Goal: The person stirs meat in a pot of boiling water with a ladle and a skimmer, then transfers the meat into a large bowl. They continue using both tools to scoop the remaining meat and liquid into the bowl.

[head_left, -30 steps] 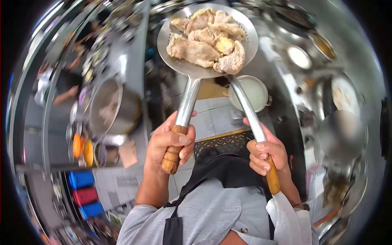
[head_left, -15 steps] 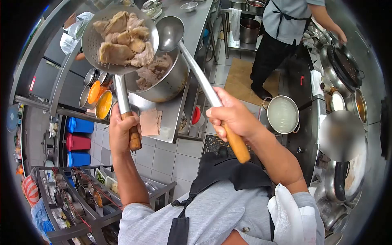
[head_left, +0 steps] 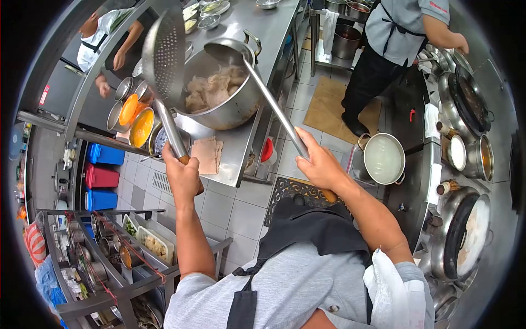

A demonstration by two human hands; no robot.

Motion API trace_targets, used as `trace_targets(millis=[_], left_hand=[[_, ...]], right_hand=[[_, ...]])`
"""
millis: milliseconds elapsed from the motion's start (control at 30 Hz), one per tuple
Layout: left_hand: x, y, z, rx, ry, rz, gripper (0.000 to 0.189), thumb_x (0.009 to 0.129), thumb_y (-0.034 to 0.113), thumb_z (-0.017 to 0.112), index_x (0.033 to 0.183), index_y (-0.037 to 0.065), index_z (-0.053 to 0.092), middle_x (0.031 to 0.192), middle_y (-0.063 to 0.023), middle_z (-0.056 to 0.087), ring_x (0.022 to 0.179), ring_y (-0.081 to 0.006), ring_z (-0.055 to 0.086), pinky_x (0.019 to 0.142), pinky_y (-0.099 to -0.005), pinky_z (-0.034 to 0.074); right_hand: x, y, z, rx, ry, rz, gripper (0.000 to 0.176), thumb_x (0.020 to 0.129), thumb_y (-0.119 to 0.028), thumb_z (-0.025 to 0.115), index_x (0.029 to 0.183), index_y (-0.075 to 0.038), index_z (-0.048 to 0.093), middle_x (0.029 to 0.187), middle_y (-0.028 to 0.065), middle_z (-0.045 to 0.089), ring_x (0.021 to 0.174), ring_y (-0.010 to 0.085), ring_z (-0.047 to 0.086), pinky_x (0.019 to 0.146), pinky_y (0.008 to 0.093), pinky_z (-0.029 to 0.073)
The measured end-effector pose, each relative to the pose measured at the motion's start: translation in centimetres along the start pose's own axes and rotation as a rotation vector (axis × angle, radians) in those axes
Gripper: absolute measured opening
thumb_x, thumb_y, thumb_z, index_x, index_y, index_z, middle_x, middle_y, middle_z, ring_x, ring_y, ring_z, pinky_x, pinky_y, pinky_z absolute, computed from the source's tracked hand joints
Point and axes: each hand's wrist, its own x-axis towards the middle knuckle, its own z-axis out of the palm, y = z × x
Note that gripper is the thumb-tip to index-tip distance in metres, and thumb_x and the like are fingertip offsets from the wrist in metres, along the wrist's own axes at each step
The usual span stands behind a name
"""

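Note:
My left hand point(head_left: 184, 180) is closed round the wooden-ended handle of a large perforated strainer point(head_left: 166, 57). The strainer's bowl is tipped nearly on edge beside a deep metal pot point(head_left: 236, 112), and no meat shows in it. Pieces of pale cooked meat point(head_left: 215, 88) lie heaped inside the pot. In my right hand point(head_left: 322, 166) is the long handle of a metal ladle point(head_left: 227, 48), its bowl over the far part of the pot's mouth. A folded piece of cardboard point(head_left: 207, 154) lies on the metal counter point(head_left: 226, 171) near the pot.
Bowls of orange food point(head_left: 142, 129) stand left of the pot. A co-worker point(head_left: 383, 55) stands at the stove on the right; another person point(head_left: 107, 46) is beyond the shelf rail. A pot of cloudy liquid point(head_left: 383, 159) sits to the right. A metal rack point(head_left: 123, 290) is at lower left.
The strainer, heaped with meat before, has turned on edge and its meat is gone from it; the heap in the pot is bigger. My view has shifted slightly.

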Motion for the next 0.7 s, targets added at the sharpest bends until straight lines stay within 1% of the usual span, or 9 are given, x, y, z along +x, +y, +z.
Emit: trace_targets(millis=[33,100,167,233,300,367,500,633,700], left_hand=[[-0.9,2.2,0.4,-0.102,-0.006,-0.054,0.070,0.078,-0.002,0.057,0.143,-0.004,0.031,0.077,-0.0068,0.055,0.053,-0.0132,0.053,0.049,-0.0270,0.045],[-2.2,5.0,0.6,-0.325,-0.076,-0.135,0.068,0.077,-0.001,0.058,0.141,-0.004,0.033,0.077,-0.0076,0.055,0.053,-0.0142,0.054,0.048,-0.0276,0.047],[-3.1,6.2,0.3,-0.568,-0.199,-0.180,0.067,0.076,0.000,0.059,0.139,-0.004,0.034,0.076,-0.0078,0.055,0.051,-0.0153,0.055,0.046,-0.0284,0.049],[-4.3,6.5,0.4,-0.772,-0.378,-0.254,0.069,0.074,0.000,0.063,0.137,0.001,0.035,0.078,-0.0093,0.055,0.049,-0.0171,0.055,0.042,-0.0294,0.050],[-6.0,7.4,1.6,-0.899,-0.537,-0.351,0.075,0.074,0.003,0.068,0.141,0.001,0.034,0.079,-0.0094,0.053,0.051,-0.0164,0.055,0.040,-0.0281,0.049],[-7.5,7.3,4.1,-1.034,-0.754,-0.456,0.073,0.075,0.002,0.069,0.140,0.002,0.037,0.081,-0.0105,0.052,0.052,-0.0171,0.055,0.040,-0.0296,0.049],[-9.3,8.9,10.5,-1.264,-1.256,-0.808,0.066,0.080,-0.005,0.064,0.139,0.006,0.038,0.084,-0.0109,0.052,0.058,-0.0175,0.055,0.046,-0.0320,0.049],[-11.7,13.3,17.4,-1.032,-1.545,-0.895,0.066,0.078,-0.002,0.062,0.141,0.001,0.041,0.080,-0.0099,0.050,0.054,-0.0153,0.051,0.041,-0.0291,0.043],[-13.5,15.6,20.6,-0.899,-1.651,-0.803,0.066,0.076,-0.004,0.062,0.139,0.001,0.042,0.081,-0.0106,0.050,0.053,-0.0148,0.049,0.041,-0.0295,0.043]], right_hand=[[-0.2,0.3,-0.1,0.023,0.018,-0.014,0.072,0.090,-0.011,0.057,0.154,-0.005,0.024,0.089,0.0196,0.065,0.080,0.0334,0.067,0.076,0.0423,0.051],[-0.2,4.0,0.7,0.105,0.182,-0.324,0.072,0.091,-0.007,0.058,0.154,-0.006,0.025,0.093,0.0165,0.065,0.076,0.0263,0.064,0.071,0.0374,0.051],[-2.1,5.2,0.2,0.255,0.264,-0.356,0.072,0.091,-0.004,0.058,0.155,-0.006,0.025,0.096,0.0130,0.064,0.071,0.0190,0.060,0.065,0.0323,0.051],[-6.6,4.4,-1.1,0.467,0.265,-0.092,0.072,0.091,-0.001,0.059,0.155,-0.007,0.026,0.095,0.0091,0.062,0.065,0.0115,0.055,0.058,0.0269,0.049],[-10.1,6.7,-2.0,0.662,0.319,-0.061,0.075,0.091,0.001,0.060,0.155,-0.007,0.023,0.082,0.0056,0.056,0.054,0.0066,0.048,0.047,0.0227,0.042],[-14.3,7.3,-2.8,0.698,0.406,0.024,0.079,0.089,0.002,0.061,0.156,-0.008,0.020,0.071,0.0029,0.049,0.045,0.0077,0.044,0.041,0.0241,0.040],[-20.6,8.7,-1.9,0.929,0.569,0.055,0.079,0.089,0.000,0.061,0.155,-0.008,0.020,0.066,0.0029,0.047,0.040,0.0090,0.043,0.036,0.0248,0.038],[-26.7,8.4,-0.8,0.998,0.869,0.104,0.077,0.089,-0.002,0.061,0.155,-0.008,0.022,0.067,0.0026,0.047,0.041,0.0084,0.044,0.037,0.0245,0.039],[-30.2,8.1,-1.7,0.993,1.036,0.082,0.077,0.089,-0.002,0.061,0.155,-0.008,0.021,0.068,0.0030,0.048,0.041,0.0086,0.045,0.037,0.0244,0.040]])
